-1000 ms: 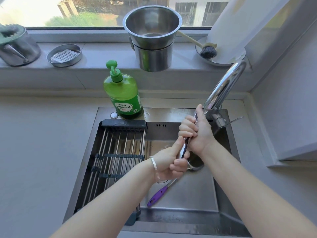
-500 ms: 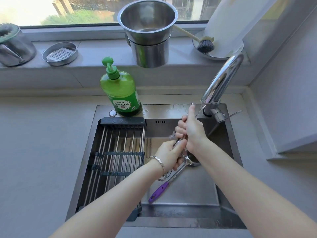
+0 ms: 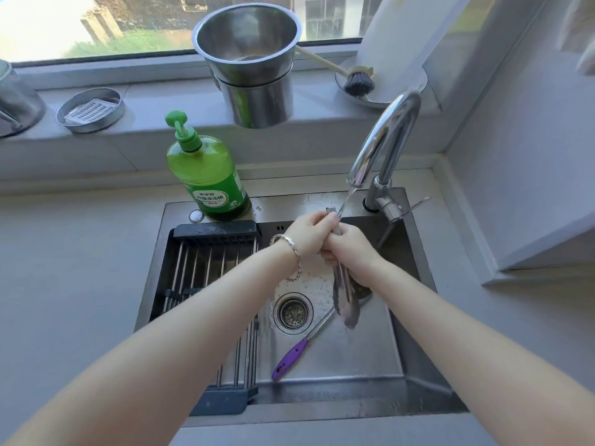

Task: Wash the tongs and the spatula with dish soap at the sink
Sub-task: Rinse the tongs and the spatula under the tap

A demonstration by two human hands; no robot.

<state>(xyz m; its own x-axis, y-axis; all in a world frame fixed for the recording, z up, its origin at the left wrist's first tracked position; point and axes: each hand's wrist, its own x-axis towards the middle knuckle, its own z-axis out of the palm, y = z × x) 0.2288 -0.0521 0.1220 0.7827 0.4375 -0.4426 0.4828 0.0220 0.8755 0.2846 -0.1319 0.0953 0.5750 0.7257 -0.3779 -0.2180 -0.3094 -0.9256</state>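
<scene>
1. both hands are up under the tap. the left hand has its fingers curled tight round the upper end of the long steel tongs.
2. the right hand is wrapped round the same tongs just below the left fingers, and the two hands touch.
3. water from the curved chrome faucet lands on the tongs' top end, which pokes out just above the left fingers.
4. below the right fingers the tongs' arms hang close together over the stainless steel sink. the tips are blurred.
5. the metal spatula with the purple handle lies on the sink floor below both hands, untouched. its head is tucked behind the tongs and the right wrist.
6. the round drain strainer sits just left of the hanging tips.
7. the green pump bottle of dish soap stands upright on the sink rim, well to the left of the left fingers.
8. a black-framed wire drying rack fills the sink's left side, under the left forearm.
</scene>
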